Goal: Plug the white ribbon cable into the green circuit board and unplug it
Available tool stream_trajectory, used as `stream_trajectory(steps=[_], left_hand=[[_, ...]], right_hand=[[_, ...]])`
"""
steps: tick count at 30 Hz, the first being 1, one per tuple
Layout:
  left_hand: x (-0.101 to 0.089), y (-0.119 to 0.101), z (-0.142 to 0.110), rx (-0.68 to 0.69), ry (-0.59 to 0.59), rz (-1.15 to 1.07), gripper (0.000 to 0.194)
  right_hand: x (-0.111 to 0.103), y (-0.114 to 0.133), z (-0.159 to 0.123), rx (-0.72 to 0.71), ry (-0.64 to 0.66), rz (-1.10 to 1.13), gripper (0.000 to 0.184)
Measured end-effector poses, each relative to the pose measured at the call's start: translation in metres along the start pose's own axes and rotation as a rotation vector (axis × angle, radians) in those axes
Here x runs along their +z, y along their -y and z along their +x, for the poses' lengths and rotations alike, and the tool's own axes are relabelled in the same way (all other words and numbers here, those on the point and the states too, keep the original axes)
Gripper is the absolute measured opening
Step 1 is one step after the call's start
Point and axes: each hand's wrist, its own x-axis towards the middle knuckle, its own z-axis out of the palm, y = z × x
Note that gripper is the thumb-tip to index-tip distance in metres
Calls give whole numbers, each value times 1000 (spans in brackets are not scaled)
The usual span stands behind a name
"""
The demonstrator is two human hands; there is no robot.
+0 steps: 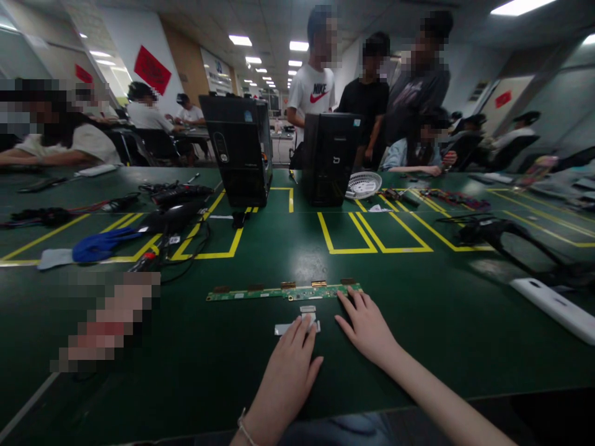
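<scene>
A long, thin green circuit board (283, 290) lies across the dark green table (418, 297) in front of me. My right hand (367, 325) rests flat beside its right end, fingers spread and fingertips touching the board's edge. My left hand (290, 365) lies flat with fingers stretched out, its fingertips on a small white flat piece (297, 326) just below the board. A second tiny white piece (307, 308) sits between that one and the board. Neither hand grips anything.
Two black computer towers (242, 148) (330, 158) stand farther back among yellow floor-style markings. Cables and a blue cloth (100, 244) lie at the left, a white fan grille (365, 184) behind, a white bar (555, 308) at right. Several people stand or sit around.
</scene>
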Motion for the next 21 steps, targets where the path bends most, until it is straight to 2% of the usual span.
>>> stream_trajectory(steps=[6,10,13,16,21], left_hand=[[-1,-1,0,13,-8,27,50],[-2,0,0,20,-1,24,51],[-3,0,1,23,-14,19,51],[-4,1,4,20,-43,19,50],[0,1,7,38,-89,18,45]], right_hand=[[-6,20,-5,-22,2,-6,54],[-17,14,6,-49,28,19,53],[-22,3,19,-193,49,119,47],[-16,-3,26,-334,71,259,42],[2,-3,25,-319,91,366,45]])
